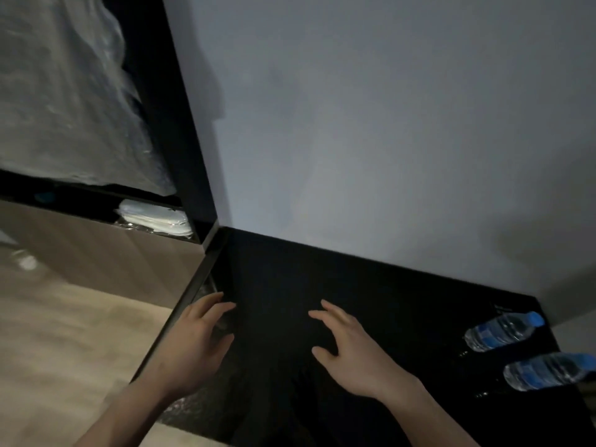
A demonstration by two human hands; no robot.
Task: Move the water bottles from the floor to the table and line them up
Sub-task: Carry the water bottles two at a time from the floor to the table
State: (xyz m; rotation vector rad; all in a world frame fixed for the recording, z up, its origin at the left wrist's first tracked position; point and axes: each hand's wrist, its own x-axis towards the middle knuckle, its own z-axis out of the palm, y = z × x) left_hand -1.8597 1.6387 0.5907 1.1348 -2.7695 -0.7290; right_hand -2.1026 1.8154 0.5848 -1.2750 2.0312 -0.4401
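My left hand (196, 330) and right hand (346, 345) hover spread and empty over the black table (403, 317); two water bottles (503, 330) stand lined up lower right, probably leaving space for more.

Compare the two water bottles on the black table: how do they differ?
The far bottle shows whole, its blue cap included; the near bottle is cut off by the picture's right edge. The far bottle is closer to the wall; the near bottle is closer to the person. Both are clear with blue labels, and no hand touches them.
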